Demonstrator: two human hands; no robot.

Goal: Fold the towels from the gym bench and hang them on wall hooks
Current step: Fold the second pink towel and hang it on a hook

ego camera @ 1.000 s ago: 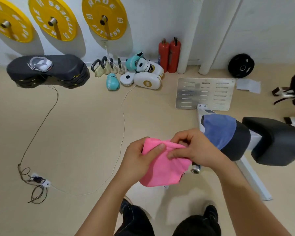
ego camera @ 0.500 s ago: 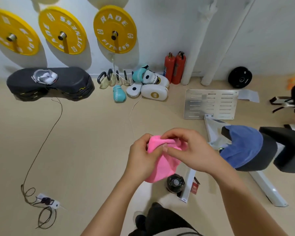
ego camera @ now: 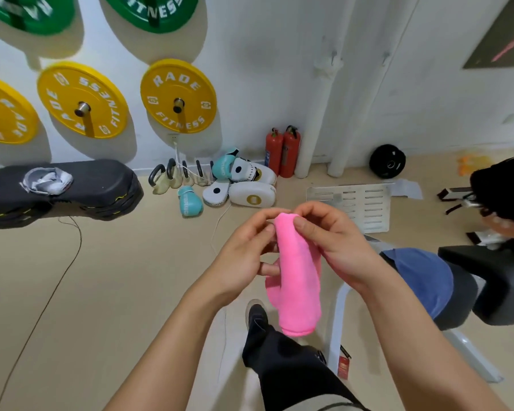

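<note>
Both hands pinching the pink towel (ego camera: 297,280) at its top w/ closed grip, left hand (ego camera: 244,256) & right hand (ego camera: 336,241) side by side, long axis hanging straight down, blue towel (ego camera: 422,277) lying on worktop (ego camera: 493,280) to the right, beyond.

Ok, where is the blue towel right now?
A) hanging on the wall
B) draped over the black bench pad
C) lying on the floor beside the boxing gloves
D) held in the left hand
B: the blue towel lies draped over the end of the black bench pad, while both hands hold only the pink towel.
</note>
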